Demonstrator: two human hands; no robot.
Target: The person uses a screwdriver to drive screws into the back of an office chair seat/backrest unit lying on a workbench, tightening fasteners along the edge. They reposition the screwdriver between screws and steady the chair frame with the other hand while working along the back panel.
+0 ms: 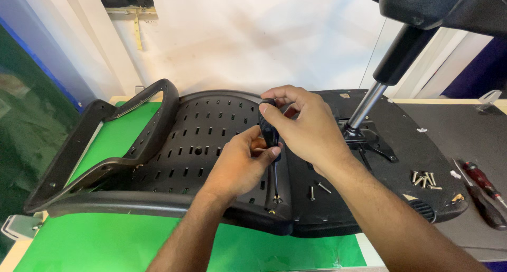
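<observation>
A black office-chair backrest with slots lies flat on a green mat, joined to the upturned black seat. My right hand grips the black handle of a screwdriver from above. The shaft runs straight down to a screw near the backrest's front edge. My left hand rests against the handle's lower part, thumb on it. Two loose screws lie on the seat just right of the tip.
A chrome gas-lift column rises from the seat mechanism toward the chair base at top right. Several screws sit in a pile on the seat's right side. A red-and-black tool lies on the dark tabletop at right. An armrest frame sticks out left.
</observation>
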